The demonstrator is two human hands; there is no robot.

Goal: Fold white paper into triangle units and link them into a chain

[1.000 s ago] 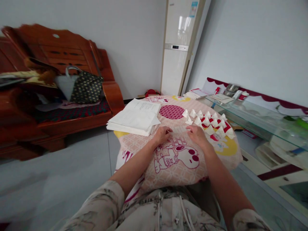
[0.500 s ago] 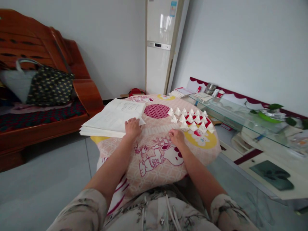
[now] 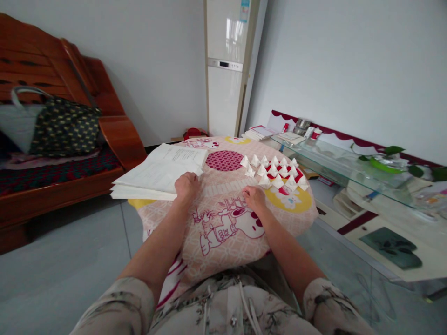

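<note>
A stack of white paper sheets [image 3: 157, 165], the top ones bearing printed text, lies at the left of the table. Over its near right corner is my left hand [image 3: 188, 186], its fingers curled down on a sheet there. My right hand [image 3: 254, 197] rests loosely closed on the patterned tablecloth [image 3: 223, 251], with nothing visible in it. Beyond and to the right of that hand stand several small folded white paper pyramids [image 3: 278, 181], grouped in rows and apart from my fingers.
A glass-topped cabinet [image 3: 335, 163] runs along the right wall, holding papers, cups and a green bowl [image 3: 386, 165]. At left is a wooden sofa [image 3: 122, 135] with a dark patterned bag [image 3: 66, 125]. A tall white air conditioner [image 3: 225, 97] stands behind the table.
My left hand has curled from a flatter pose at the corner of the paper stack. The right hand stays almost in place. The whole view has shifted slightly.
</note>
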